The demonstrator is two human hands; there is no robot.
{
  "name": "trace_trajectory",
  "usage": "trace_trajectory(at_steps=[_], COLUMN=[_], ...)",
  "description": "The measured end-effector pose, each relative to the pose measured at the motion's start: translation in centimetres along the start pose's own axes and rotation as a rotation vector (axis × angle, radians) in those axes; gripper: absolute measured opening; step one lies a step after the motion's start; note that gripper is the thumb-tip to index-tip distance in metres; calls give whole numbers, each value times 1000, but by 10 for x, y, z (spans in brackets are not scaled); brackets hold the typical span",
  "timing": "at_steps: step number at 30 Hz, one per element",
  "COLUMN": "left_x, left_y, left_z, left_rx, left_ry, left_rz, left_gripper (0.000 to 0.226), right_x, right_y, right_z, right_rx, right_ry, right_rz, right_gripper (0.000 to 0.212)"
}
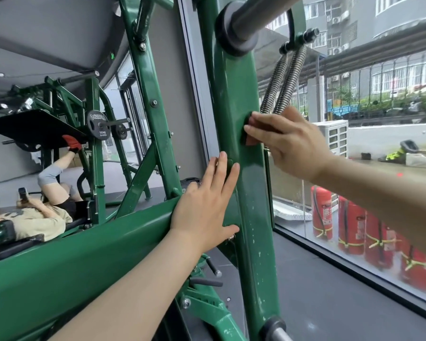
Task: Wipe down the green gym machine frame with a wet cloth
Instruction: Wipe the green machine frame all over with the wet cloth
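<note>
A big green frame (241,168) fills the middle of the view. One thick green post goes up and down, and a fat green bar (71,262) runs from the low left up to meet it.

The left hand (204,207) lies flat on the frame where the bar meets the post. Its fingers (221,173) are straight and holding nothing, just pressing on the green paint. The thumb points right, across the post.

The right hand (288,141) is higher up, on the right side of the same post. Its fingers (258,131) curl round a small dark cloth (247,134) and push it against the post. The cloth looks dark with a bit of red, but most of it is hidden under the hand, so the colour is hard to tell.

Two shiny metal springs (283,80) hang just above the right hand. A grey round bar (253,18) sticks out near the top of the post.

On the right is a big window (354,168). Behind the glass stand red fire extinguishers (349,232) in a row, and grey buildings are far off.

On the left, well apart from the hands, a person (40,212) lies on another green machine with a leg up. A black weight plate (97,125) sits on a bar near there.
</note>
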State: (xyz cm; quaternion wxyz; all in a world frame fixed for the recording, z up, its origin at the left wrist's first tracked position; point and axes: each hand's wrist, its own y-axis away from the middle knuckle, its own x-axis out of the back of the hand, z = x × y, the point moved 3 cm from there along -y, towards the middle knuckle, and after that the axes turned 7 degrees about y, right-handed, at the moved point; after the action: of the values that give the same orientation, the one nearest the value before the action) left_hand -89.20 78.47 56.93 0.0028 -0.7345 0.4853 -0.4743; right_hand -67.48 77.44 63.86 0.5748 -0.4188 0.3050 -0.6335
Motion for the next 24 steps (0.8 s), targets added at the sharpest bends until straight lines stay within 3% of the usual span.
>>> trace_trajectory(at_steps=[2,7,11,16,21,24], left_x=[-1,-2,-2,-6,-6,-8], left_y=[0,1,1,1,1,0], left_z=[0,0,-1,-3,-3,-3], left_rx=[0,0,1,9,14,14], left_ry=[-2,22,49,59,26,39], left_rz=[15,16,13,47,109,128], left_gripper=[128,129,128,128,128,128], right_x=[-5,-6,-5,-5,-11,-14], right_y=[20,43,20,51,36,57], right_z=[-8,-7,-1,-14,-5,-24], right_rx=[-9,254,71,357,235,399], right_ry=[-8,-16,-11,1,6,-76], right_rz=[-12,-118,-32,-138,-154,-235], right_gripper=[45,51,53,52,60,49])
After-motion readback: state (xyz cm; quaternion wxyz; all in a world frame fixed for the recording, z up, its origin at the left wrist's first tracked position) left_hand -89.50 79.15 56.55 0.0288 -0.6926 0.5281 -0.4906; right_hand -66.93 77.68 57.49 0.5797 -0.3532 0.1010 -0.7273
